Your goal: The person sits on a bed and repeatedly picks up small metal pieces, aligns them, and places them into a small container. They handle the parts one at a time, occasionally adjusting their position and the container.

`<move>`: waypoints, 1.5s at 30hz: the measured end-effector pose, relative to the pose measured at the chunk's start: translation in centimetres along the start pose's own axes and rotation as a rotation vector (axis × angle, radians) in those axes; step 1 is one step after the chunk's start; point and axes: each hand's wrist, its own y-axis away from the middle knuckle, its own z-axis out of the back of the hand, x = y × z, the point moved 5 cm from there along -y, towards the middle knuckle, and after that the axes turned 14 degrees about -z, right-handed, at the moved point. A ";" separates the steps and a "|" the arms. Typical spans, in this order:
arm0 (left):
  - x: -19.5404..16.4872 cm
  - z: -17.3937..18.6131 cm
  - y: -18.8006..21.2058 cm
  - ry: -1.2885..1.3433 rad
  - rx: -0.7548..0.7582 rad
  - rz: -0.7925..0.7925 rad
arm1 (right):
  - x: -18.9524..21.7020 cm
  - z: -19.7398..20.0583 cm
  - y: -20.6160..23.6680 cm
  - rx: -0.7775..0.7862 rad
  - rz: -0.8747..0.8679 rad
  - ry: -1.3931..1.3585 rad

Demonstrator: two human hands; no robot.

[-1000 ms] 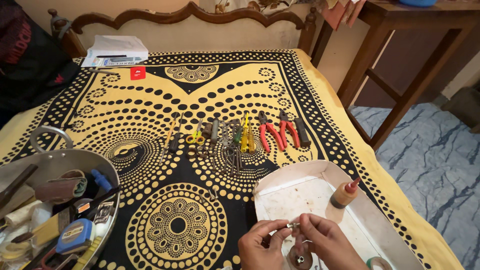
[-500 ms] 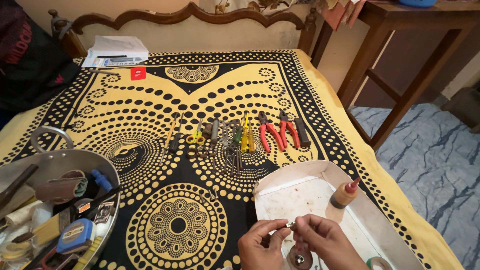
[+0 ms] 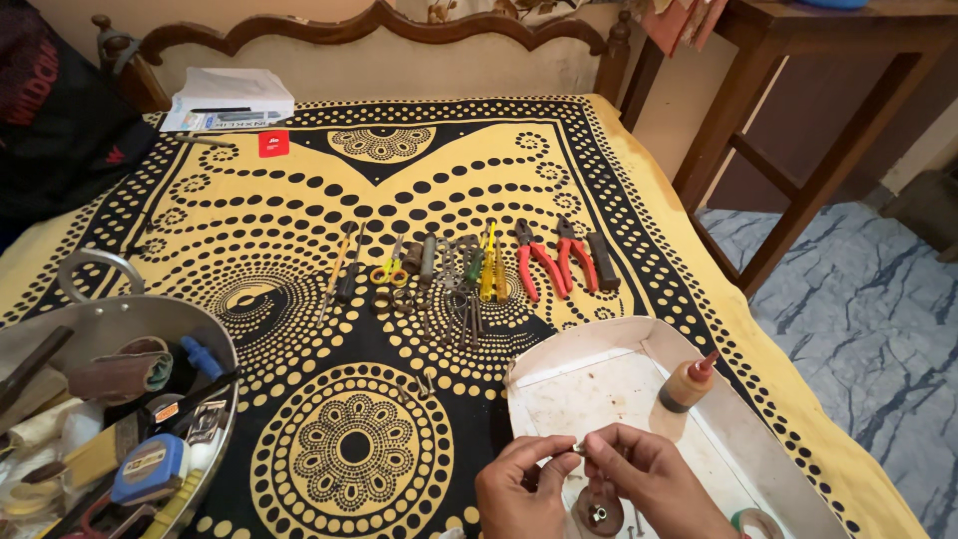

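My left hand (image 3: pixel 521 486) and my right hand (image 3: pixel 639 471) meet over the near end of a white tray (image 3: pixel 733 439). Between their fingertips they pinch a small metal part (image 3: pixel 579 448), too small to tell what kind. Just below the hands a round brownish metal piece (image 3: pixel 597 512) lies in the tray. A small brown squeeze bottle with a red tip (image 3: pixel 684 384) stands in the tray just right of my right hand.
A row of hand tools, with red-handled pliers (image 3: pixel 544 260), lies across the yellow-and-black patterned cloth (image 3: pixel 299 200). A metal basin (image 3: pixel 100 319) at lower left holds a tape measure (image 3: pixel 150 467) and other tools. Papers (image 3: pixel 235 95) lie by the headboard. A wooden table (image 3: pixel 798 110) stands right.
Both hands stay over the tray's near end; the fingers shift slightly on the small part. Nothing else has moved.
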 end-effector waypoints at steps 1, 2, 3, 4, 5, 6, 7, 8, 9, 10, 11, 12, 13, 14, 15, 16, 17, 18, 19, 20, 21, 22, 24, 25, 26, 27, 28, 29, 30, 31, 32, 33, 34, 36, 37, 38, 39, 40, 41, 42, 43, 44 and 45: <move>-0.2 0.0 0.0 0.014 -0.017 -0.019 | 0.2 0.1 0.1 0.001 0.013 0.021; -0.3 0.1 0.0 0.029 -0.034 -0.038 | 0.4 0.2 0.3 0.001 0.026 0.042; -0.5 0.1 0.0 0.043 -0.050 -0.057 | 0.7 0.2 0.5 0.002 0.040 0.063; -0.4 0.1 0.0 0.024 -0.042 -0.039 | 0.8 0.2 0.5 -0.008 0.023 0.033; -0.4 0.2 0.0 0.004 -0.034 -0.021 | 0.8 0.2 0.6 -0.019 0.006 0.003; -0.3 0.2 0.1 -0.016 -0.025 -0.002 | 0.7 0.2 0.6 -0.031 -0.011 -0.028; -0.4 0.2 0.1 0.002 -0.023 -0.015 | 0.6 0.2 0.6 -0.056 -0.041 -0.032; -0.5 0.2 0.0 0.019 -0.020 -0.028 | 0.2 0.3 0.5 -0.082 -0.071 -0.035; -0.6 0.2 0.0 0.037 -0.018 -0.041 | -0.1 0.5 0.4 -0.107 -0.100 -0.039; -0.5 0.2 0.0 0.032 -0.014 -0.034 | -0.4 0.5 0.2 -0.091 -0.092 -0.041; -0.5 0.2 0.0 0.028 -0.010 -0.027 | -0.6 0.5 0.0 -0.076 -0.083 -0.044; -0.4 0.1 0.0 0.023 -0.005 -0.019 | -0.8 0.5 -0.1 -0.060 -0.074 -0.046; -0.3 0.1 0.0 0.018 -0.015 -0.007 | -0.7 0.6 -0.1 -0.053 -0.063 -0.022; -0.1 0.1 0.1 0.012 -0.024 0.006 | -0.7 0.6 -0.2 -0.045 -0.052 0.002; 0.1 0.1 0.0 0.007 -0.034 0.019 | -0.6 0.5 -0.2 -0.037 -0.041 0.026; 0.0 0.1 0.0 0.001 -0.043 -0.022 | -0.3 0.5 0.0 -0.029 -0.020 0.029; 0.0 0.2 0.0 -0.005 -0.052 -0.062 | 0.1 0.4 0.2 -0.020 0.002 0.032; 0.0 0.2 0.0 -0.012 -0.061 -0.102 | 0.4 0.3 0.3 -0.012 0.023 0.036; 0.2 0.2 -0.1 0.004 -0.058 -0.097 | 0.4 0.3 0.4 -0.039 -0.003 0.017; 0.4 0.1 -0.1 0.020 -0.055 -0.092 | 0.4 0.3 0.4 -0.066 -0.029 -0.003; 0.6 0.1 -0.1 0.037 -0.051 -0.086 | 0.2 0.4 0.3 -0.095 -0.055 -0.023; 0.6 0.1 -0.3 0.041 -0.050 -0.092 | 0.1 0.4 0.1 -0.092 -0.078 -0.054; 0.7 0.1 -0.3 0.048 -0.051 -0.105 | -0.7 0.5 -0.3 -0.084 -0.122 -0.116; 0.7 0.1 -0.3 0.049 -0.055 -0.099 | -0.9 0.6 -0.6 -0.079 -0.116 -0.110; 0.7 0.1 -0.3 0.050 -0.058 -0.093 | -1.1 0.7 -0.8 -0.073 -0.109 -0.105; 0.6 0.1 -0.3 0.050 -0.062 -0.087 | -1.1 0.7 -0.9 -0.068 -0.102 -0.100; 0.5 0.1 -0.3 0.038 -0.057 -0.081 | -0.9 0.7 -0.8 -0.045 -0.064 -0.060; 0.4 0.2 -0.3 0.026 -0.053 -0.075 | -0.6 0.5 -0.7 -0.021 -0.026 -0.019; 0.3 0.3 -0.3 0.014 -0.048 -0.068 | -0.1 0.3 -0.4 0.002 0.011 0.022; 0.2 0.3 -0.3 0.008 -0.046 -0.062 | 0.1 0.3 -0.2 -0.014 -0.018 -0.006; 0.1 0.4 -0.3 0.002 -0.043 -0.057 | 0.4 0.2 0.0 -0.030 -0.047 -0.034; 0.0 0.4 -0.3 -0.004 -0.041 -0.051 | 0.6 0.1 0.2 -0.047 -0.075 -0.063; 0.0 0.4 -0.3 0.001 -0.032 -0.027 | 0.6 0.0 0.4 -0.088 -0.106 -0.084; 0.0 0.2 -0.2 0.012 -0.015 0.021 | 0.4 0.1 0.5 -0.173 -0.166 -0.124; -0.2 0.2 -0.3 0.022 -0.023 -0.004 | 0.4 -0.1 0.3 -0.140 -0.164 -0.136; -0.3 0.2 -0.4 0.031 -0.032 -0.031 | 0.2 -0.2 0.1 -0.106 -0.158 -0.148; -0.5 0.3 -0.4 0.041 -0.041 -0.057 | 0.1 -0.2 0.0 -0.073 -0.152 -0.159; -0.4 0.3 -0.4 0.027 -0.031 -0.038 | 0.1 -0.2 -0.1 -0.047 -0.114 -0.136; -0.3 0.3 -0.4 0.013 -0.021 -0.019 | 0.2 -0.2 -0.1 -0.021 -0.077 -0.112; -0.2 0.5 -0.5 -0.001 -0.013 0.000 | 0.4 -0.4 -0.2 0.005 -0.039 -0.088; -0.3 0.6 -0.5 -0.008 -0.013 -0.015 | 0.6 -0.3 -0.1 0.003 -0.021 -0.064; -0.3 0.6 -0.6 -0.015 -0.012 -0.030 | 0.8 -0.4 0.1 0.000 -0.004 -0.041; -0.3 0.7 -0.6 -0.022 -0.012 -0.045 | 1.2 -0.5 0.2 -0.003 0.014 -0.016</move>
